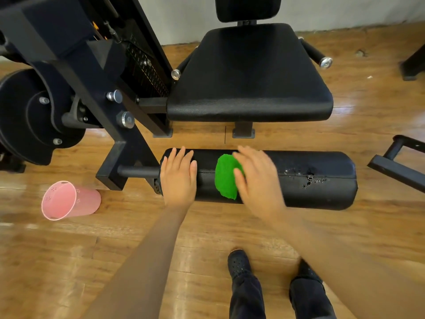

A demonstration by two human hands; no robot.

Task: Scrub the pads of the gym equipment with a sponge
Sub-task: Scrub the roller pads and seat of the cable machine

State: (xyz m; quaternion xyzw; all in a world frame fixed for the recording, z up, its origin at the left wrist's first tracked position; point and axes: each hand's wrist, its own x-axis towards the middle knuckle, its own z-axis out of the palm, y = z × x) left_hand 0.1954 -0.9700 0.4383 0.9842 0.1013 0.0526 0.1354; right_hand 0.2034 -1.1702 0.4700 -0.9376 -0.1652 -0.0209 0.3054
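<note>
A black cylindrical roller pad (299,178) of a gym machine is seen lying level, its long axis running left to right across the view, low above the wooden floor (69,249). Its left end is carried on a dark bar (138,172) joined to the machine frame (96,93); its right end points freely to the right. Torn spots are seen in the cover near that right end.

A green sponge (225,178) is laid over the top of the pad, left of its middle, draped down the near side. The right hand (257,178) is pressed on the sponge's right part with fingers extended and slightly spread, so the grip is flat and open rather than clamped; the hand is blurred. The left hand (178,173) is rested flat on the pad's left end, fingers straight and pointing away from the person, nothing being held.

Beyond the pad, a black seat cushion (250,74) with a backrest (248,8) is seen. A pink bucket (69,200) lies tipped on its side on the floor, left of the pad, its mouth turned left. Two dark shoes (239,263) are visible below.
</note>
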